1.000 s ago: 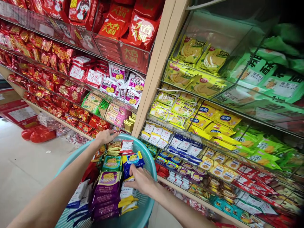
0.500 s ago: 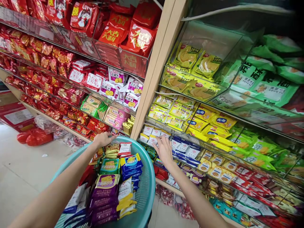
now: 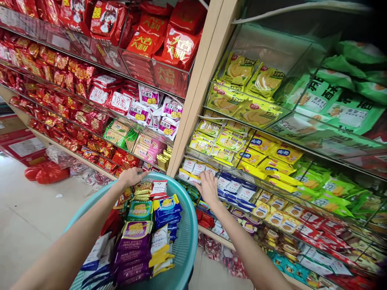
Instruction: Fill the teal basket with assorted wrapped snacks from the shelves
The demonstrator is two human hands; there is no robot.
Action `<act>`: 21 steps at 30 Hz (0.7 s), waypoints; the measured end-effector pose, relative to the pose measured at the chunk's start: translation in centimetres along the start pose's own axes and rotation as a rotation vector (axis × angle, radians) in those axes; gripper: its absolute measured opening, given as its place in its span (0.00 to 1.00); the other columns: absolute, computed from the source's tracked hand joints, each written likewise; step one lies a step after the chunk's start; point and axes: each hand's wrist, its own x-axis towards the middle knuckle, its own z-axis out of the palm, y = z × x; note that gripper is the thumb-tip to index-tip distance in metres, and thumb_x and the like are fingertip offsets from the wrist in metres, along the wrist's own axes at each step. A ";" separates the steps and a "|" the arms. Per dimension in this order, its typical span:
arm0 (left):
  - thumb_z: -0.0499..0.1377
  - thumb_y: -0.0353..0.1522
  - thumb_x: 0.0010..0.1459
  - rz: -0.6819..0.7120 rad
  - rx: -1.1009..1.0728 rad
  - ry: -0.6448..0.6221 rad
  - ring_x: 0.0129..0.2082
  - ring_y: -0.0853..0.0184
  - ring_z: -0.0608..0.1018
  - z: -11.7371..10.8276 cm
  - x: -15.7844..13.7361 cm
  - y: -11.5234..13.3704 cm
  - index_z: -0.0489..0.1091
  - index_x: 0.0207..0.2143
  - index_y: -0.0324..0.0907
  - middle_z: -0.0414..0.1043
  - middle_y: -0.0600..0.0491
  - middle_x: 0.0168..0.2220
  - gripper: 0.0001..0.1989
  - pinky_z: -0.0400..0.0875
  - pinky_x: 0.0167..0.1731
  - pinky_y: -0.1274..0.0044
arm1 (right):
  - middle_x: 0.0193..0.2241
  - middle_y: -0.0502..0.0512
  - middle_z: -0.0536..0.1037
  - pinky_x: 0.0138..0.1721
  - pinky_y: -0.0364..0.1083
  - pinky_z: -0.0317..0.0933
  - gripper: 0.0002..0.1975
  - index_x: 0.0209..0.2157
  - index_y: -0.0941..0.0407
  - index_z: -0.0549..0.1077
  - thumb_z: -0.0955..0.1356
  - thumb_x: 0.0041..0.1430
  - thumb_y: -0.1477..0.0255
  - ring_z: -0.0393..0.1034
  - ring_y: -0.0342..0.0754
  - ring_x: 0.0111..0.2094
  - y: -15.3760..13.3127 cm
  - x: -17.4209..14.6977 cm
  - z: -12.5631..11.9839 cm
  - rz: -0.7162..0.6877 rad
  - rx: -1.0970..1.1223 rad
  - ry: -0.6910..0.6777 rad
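Observation:
A teal plastic basket (image 3: 190,237) stands before me, partly filled with wrapped snack packets. My left hand (image 3: 130,177) is closed over its far rim. Inside lie purple packets (image 3: 133,251), blue packets (image 3: 167,211), a green packet (image 3: 140,210) and white-and-yellow packets (image 3: 160,241). On the right shelf, my right hand (image 3: 208,188) is curled over white-and-yellow snack packets (image 3: 189,166) in a low clear compartment. Its fingertips are bent down on them, and the palm hides part of the row.
Blue-and-white packets (image 3: 233,186) sit just right of my right hand. A wooden upright (image 3: 193,86) divides the two shelf units, whose clear compartments hold many snacks. Clear bin fronts (image 3: 226,155) run above my right hand. A red bag (image 3: 48,173) lies on the floor at left.
The fingers of my right hand have drawn in and curled more over the white-and-yellow packets. My left hand and the basket have stayed in place. The view has shifted very slightly.

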 end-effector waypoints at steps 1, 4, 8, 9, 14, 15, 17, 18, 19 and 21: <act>0.43 0.58 0.50 0.000 0.002 0.000 0.45 0.49 0.76 0.0 -0.1 0.0 0.72 0.48 0.47 0.77 0.45 0.43 0.36 0.69 0.43 0.67 | 0.41 0.59 0.72 0.40 0.50 0.49 0.09 0.41 0.57 0.66 0.66 0.58 0.70 0.61 0.55 0.43 0.0 0.0 0.1 -0.005 0.023 -0.004; 0.42 0.58 0.51 0.001 0.005 -0.005 0.46 0.49 0.75 -0.2 -0.2 0.1 0.71 0.48 0.47 0.76 0.44 0.45 0.36 0.68 0.44 0.66 | 0.38 0.55 0.74 0.38 0.48 0.49 0.08 0.40 0.56 0.65 0.66 0.58 0.71 0.62 0.53 0.41 -0.1 -0.1 0.5 -0.007 0.094 -0.009; 0.39 0.59 0.51 0.008 0.003 -0.022 0.46 0.48 0.75 -0.5 -0.3 0.2 0.70 0.48 0.46 0.75 0.43 0.45 0.38 0.67 0.45 0.64 | 0.37 0.54 0.75 0.39 0.48 0.48 0.07 0.39 0.55 0.64 0.65 0.59 0.70 0.63 0.52 0.40 -0.3 0.0 0.2 0.003 0.166 0.010; 0.39 0.59 0.51 0.009 0.003 -0.024 0.46 0.48 0.75 -0.6 -0.4 0.2 0.70 0.48 0.45 0.75 0.42 0.44 0.38 0.67 0.45 0.64 | 0.37 0.54 0.75 0.39 0.49 0.48 0.07 0.40 0.55 0.64 0.64 0.59 0.70 0.63 0.53 0.40 -0.4 -0.1 -0.3 0.005 0.177 0.018; 0.39 0.60 0.50 0.019 0.004 -0.033 0.45 0.46 0.75 -0.7 -0.3 0.2 0.72 0.44 0.45 0.76 0.42 0.42 0.38 0.68 0.44 0.62 | 0.40 0.56 0.74 0.41 0.50 0.49 0.10 0.41 0.54 0.66 0.63 0.60 0.65 0.63 0.53 0.42 -2.1 -1.8 -4.4 0.013 0.327 0.096; 0.39 0.60 0.50 0.019 0.003 -0.034 0.44 0.46 0.75 -0.7 -0.3 0.2 0.72 0.44 0.45 0.76 0.42 0.42 0.38 0.68 0.44 0.62 | 0.40 0.55 0.74 0.42 0.50 0.49 0.10 0.40 0.54 0.66 0.64 0.59 0.64 0.63 0.53 0.42 -2.7 -2.4 -5.1 0.032 0.399 0.096; 0.39 0.60 0.49 0.018 0.004 -0.035 0.44 0.46 0.76 -0.8 -0.2 0.3 0.72 0.44 0.46 0.76 0.42 0.41 0.38 0.68 0.43 0.62 | 0.38 0.53 0.75 0.42 0.50 0.52 0.11 0.38 0.53 0.67 0.66 0.56 0.63 0.65 0.51 0.40 -4.1 -3.7 -6.0 0.113 0.618 0.012; 0.39 0.60 0.49 0.018 0.005 -0.036 0.43 0.46 0.76 -0.8 -0.1 0.3 0.72 0.44 0.46 0.76 0.42 0.41 0.38 0.68 0.43 0.62 | 0.36 0.53 0.75 0.40 0.49 0.54 0.13 0.37 0.54 0.67 0.68 0.52 0.62 0.66 0.50 0.38 -4.9 -4.4 -6.0 0.172 0.776 -0.090; 0.39 0.60 0.49 0.019 0.005 -0.037 0.43 0.47 0.76 -0.8 -0.1 0.4 0.72 0.44 0.46 0.76 0.43 0.41 0.38 0.68 0.43 0.62 | 0.34 0.52 0.75 0.38 0.48 0.56 0.16 0.35 0.54 0.66 0.70 0.48 0.61 0.67 0.49 0.35 -5.6 -5.1 -5.8 0.242 0.957 -0.231; 0.39 0.60 0.49 0.022 0.008 -0.037 0.44 0.46 0.76 -0.8 -0.1 0.6 0.72 0.44 0.46 0.76 0.43 0.41 0.38 0.68 0.44 0.62 | 0.31 0.51 0.76 0.35 0.47 0.59 0.22 0.33 0.55 0.65 0.74 0.39 0.60 0.69 0.48 0.32 -7.0 -6.2 -4.8 0.384 1.298 -0.557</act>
